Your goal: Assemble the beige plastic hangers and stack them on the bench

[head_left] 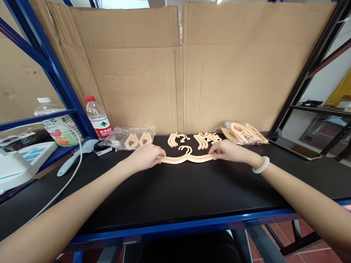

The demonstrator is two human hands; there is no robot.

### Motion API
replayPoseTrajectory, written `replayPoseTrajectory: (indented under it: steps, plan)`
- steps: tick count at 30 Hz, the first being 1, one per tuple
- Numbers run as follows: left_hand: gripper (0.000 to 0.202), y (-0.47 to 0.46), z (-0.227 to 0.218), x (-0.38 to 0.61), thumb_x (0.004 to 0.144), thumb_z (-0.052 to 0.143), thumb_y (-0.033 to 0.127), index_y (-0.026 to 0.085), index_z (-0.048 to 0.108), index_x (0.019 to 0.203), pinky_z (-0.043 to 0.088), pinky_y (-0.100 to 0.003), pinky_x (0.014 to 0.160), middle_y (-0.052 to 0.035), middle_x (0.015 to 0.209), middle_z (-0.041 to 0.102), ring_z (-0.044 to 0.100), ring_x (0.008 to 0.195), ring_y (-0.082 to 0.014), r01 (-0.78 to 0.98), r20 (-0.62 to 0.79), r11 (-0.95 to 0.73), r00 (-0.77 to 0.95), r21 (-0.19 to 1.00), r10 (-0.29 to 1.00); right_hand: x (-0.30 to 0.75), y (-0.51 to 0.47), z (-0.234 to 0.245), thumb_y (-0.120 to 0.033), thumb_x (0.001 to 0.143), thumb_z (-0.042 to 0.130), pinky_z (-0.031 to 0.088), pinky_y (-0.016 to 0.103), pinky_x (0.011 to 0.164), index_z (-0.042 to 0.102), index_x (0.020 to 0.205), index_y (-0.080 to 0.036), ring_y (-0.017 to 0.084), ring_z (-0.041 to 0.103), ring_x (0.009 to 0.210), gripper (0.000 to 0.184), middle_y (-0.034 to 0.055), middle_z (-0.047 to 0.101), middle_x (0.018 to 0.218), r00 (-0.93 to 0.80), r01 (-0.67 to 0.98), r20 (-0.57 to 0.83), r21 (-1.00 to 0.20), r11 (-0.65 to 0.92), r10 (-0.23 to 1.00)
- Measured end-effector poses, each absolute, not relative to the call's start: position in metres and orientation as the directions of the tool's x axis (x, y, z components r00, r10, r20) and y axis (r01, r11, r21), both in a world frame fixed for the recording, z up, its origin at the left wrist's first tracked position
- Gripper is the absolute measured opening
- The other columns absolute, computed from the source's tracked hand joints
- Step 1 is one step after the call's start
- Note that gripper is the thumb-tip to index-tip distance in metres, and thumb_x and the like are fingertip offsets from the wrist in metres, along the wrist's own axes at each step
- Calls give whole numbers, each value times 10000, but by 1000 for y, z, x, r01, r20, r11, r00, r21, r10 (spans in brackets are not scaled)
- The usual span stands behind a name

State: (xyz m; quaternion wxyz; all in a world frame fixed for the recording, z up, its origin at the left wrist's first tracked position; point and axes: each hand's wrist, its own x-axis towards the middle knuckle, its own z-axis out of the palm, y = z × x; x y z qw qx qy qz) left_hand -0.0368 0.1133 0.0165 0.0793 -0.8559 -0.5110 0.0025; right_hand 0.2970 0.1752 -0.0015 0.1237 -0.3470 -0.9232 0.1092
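Note:
A beige plastic hanger [187,157] with a hook on top lies flat on the black table [175,190]. My left hand [146,156] is closed on its left end. My right hand [228,150], with a white bead bracelet at the wrist, pinches its right end. Just behind the hanger lie loose beige hanger arms and hooks [201,140] in small groups.
A clear bag with hanger parts [131,138] lies at the back left, another full bag [242,133] at the back right. A water bottle [97,117], a hairbrush [75,155], a white cable and a tablet [294,148] are also there. Cardboard sheets wall the back.

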Motion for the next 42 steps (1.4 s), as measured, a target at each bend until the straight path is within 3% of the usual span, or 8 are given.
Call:
replayPoseTrajectory:
  steps: [17,24,38,42]
  plan:
    - [220,124,8,-39,803,517,149,227,690,915,412,-254,619,-17,928,703,631,858,-208,884,178,-468,463,-17,868,303,191,-9,-219,772,583,459,274,646,697,877,-150,175,606,697,170,60,696,836,-681,605,180,-409,683,710]
    - [187,131,8,-45,777,569,238,233,676,930,449,-258,708,-6,978,712,645,885,-191,883,127,-452,438,122,890,303,192,-8,-246,774,557,458,290,654,682,898,-148,180,599,702,201,72,684,857,-685,595,190,-409,692,703]
    - [279,137,7,-54,758,547,323,204,677,974,503,-286,736,-50,999,701,639,879,-202,817,105,-495,487,297,867,304,192,-9,-272,784,559,445,286,632,668,927,-146,170,575,691,220,69,659,843,-680,600,178,-422,679,711]
    - [382,138,9,-58,753,570,392,200,655,1073,521,-291,747,-75,1120,653,609,975,-217,799,112,-507,500,322,859,306,192,-8,-295,778,580,438,292,602,636,1057,-126,167,564,654,331,92,659,917,-660,615,203,-406,676,723]
